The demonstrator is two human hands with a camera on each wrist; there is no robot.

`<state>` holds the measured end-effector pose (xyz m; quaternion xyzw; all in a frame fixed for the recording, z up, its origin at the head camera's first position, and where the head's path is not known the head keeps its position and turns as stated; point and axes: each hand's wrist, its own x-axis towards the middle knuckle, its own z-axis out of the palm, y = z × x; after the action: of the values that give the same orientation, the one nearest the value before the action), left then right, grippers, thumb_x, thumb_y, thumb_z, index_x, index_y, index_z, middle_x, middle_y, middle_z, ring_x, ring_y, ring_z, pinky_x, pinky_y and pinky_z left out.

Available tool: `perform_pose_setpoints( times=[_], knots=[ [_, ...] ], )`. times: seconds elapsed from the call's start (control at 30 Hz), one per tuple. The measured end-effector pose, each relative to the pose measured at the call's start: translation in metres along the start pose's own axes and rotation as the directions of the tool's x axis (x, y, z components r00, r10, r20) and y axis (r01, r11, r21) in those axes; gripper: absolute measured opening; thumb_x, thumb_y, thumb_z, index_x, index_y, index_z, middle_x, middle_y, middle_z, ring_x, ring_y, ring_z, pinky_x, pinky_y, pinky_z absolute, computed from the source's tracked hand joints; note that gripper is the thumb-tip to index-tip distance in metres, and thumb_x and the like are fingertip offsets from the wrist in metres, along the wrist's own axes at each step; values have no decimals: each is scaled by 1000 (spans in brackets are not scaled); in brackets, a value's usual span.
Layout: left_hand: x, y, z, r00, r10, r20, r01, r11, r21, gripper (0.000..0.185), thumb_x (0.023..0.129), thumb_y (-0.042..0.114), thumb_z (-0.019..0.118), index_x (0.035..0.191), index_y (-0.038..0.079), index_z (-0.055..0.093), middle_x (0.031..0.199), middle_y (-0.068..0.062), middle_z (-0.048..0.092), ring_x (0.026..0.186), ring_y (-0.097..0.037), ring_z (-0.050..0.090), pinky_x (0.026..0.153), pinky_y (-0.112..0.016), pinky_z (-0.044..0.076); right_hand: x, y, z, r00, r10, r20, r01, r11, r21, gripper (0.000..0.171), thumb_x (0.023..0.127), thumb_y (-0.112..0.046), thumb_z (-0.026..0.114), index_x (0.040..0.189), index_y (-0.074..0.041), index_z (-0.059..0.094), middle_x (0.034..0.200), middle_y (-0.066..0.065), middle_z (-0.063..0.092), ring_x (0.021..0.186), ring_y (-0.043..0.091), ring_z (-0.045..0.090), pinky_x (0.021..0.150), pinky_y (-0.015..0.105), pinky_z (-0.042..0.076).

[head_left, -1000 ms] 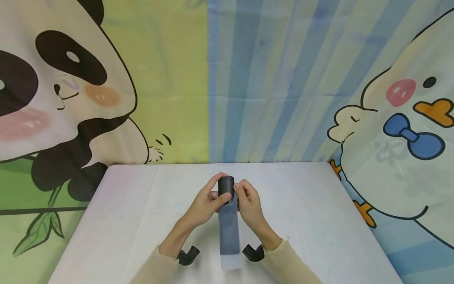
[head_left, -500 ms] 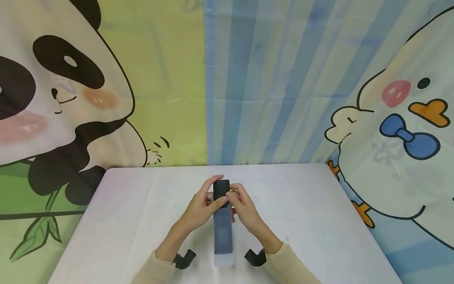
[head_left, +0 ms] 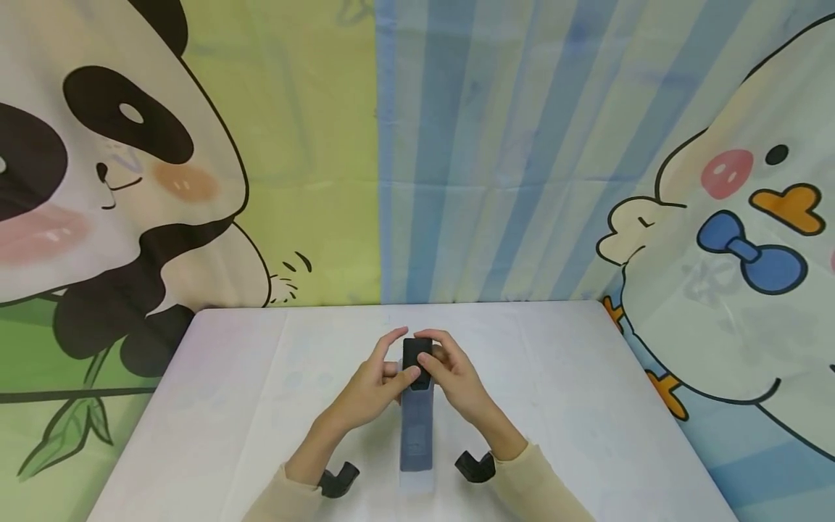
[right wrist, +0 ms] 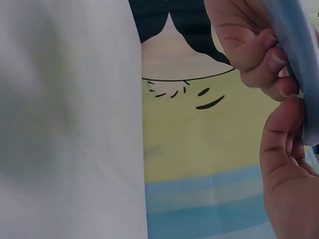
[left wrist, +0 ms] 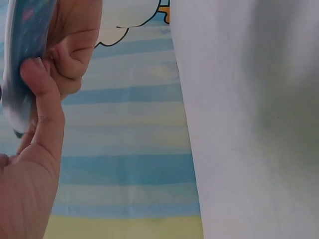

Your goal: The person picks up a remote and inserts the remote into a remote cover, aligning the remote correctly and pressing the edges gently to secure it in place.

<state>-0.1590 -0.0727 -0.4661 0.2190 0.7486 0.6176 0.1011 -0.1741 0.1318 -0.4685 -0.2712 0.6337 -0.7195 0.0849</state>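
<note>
- Left hand (head_left: 375, 380) gripped the rolled far end of a long dark strip (head_left: 416, 428), thumb against the near side of the roll and fingers curled over its left side, index finger raised a little above it.
- From the left wrist view, the same left hand (left wrist: 30, 164) showed its thumb pressed along the strip's bluish edge (left wrist: 22, 64), with the other hand's curled fingers just beyond it.
- Between the two hands sat the black roll (head_left: 417, 359), the wound-up part of the strip, held just above the surface (head_left: 574, 413) near its middle.
- Behind the roll, toward the person, the unrolled length of the strip ran straight back and lay flat on the white surface, ending in a pale end near the front edge, between the two sleeves.
- Right hand (head_left: 457, 377) clasped the roll from the right, fingers bent over its top and thumb tucked against its side, so both hands met on it.
- From the right wrist view, the right hand (right wrist: 284, 164) had its thumb pushed up against the strip's pale blue edge (right wrist: 304, 59), with the other hand's bent fingers touching it above.
- Black wrist mounts (head_left: 475, 466) showed below each cream sleeve (head_left: 535, 489).
- A panda cloth (head_left: 117, 181) hung at the left, a striped one (head_left: 496, 145) in the middle, a duck one (head_left: 737, 239) at the right.
</note>
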Motion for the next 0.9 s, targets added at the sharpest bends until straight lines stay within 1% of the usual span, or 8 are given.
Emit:
perform_pose_setpoints(
  times=[0.03,0.1,0.17,0.23,0.37,0.6,0.83,0.9],
  knots=[
    [-1,-1,-1,1000,-3,-3,3,1000,1,48,103,38,57,143,20,40,76,-4,68,63,-25,68,61,-37,57,0,0,-1,1000,-16,-7,16,1000,3,37,107,-11,48,143,-3,40,118,28,59,98,24,66,81,33,55],
    [-3,-4,-3,1000,0,3,0,1000,10,28,105,37,53,117,12,55,69,-5,63,57,-24,64,57,-40,56,0,0,-2,999,-39,-29,39,999,9,36,107,-9,48,142,-1,41,115,29,59,97,24,67,80,33,55],
    [-6,-4,-4,999,16,31,-17,999,31,32,107,35,50,90,8,56,64,-4,59,53,-21,61,52,-38,55,0,-1,-3,997,-50,-56,51,999,14,36,107,-7,48,142,-1,41,114,27,59,97,23,66,79,31,55],
    [-7,-4,-4,995,53,82,-55,998,24,37,108,30,49,78,8,53,60,-5,55,51,-19,57,48,-35,52,1,-2,-2,996,-52,-74,54,998,27,36,106,-8,49,141,-2,42,113,25,60,97,23,66,78,30,55],
    [-8,-1,-2,980,134,147,-125,990,-71,31,107,19,50,79,6,53,62,-8,52,52,-17,53,48,-30,48,1,-6,1,997,-37,-73,44,994,95,38,107,-11,49,142,-1,40,113,20,60,97,20,64,79,28,54],
    [-7,0,2,969,207,135,-180,965,-191,33,108,12,47,76,3,50,64,-12,46,55,-14,49,50,-28,47,-1,-5,6,999,34,-28,-28,980,197,41,107,-17,51,145,-11,37,105,13,64,85,15,63,71,25,52],
    [-6,-2,4,982,159,104,-144,981,-131,30,106,14,53,77,7,52,62,-7,50,53,-12,49,47,-32,45,-3,-4,6,999,19,-41,-10,979,202,40,106,-11,53,144,-11,40,105,13,66,84,16,63,72,26,53],
    [-7,-1,4,981,169,95,-157,980,-125,29,106,13,52,78,7,53,62,-8,50,54,-12,48,48,-35,44,-3,-6,6,999,10,-35,-3,978,211,39,105,-12,54,143,-11,42,103,12,66,83,15,63,71,26,53]
  ],
)
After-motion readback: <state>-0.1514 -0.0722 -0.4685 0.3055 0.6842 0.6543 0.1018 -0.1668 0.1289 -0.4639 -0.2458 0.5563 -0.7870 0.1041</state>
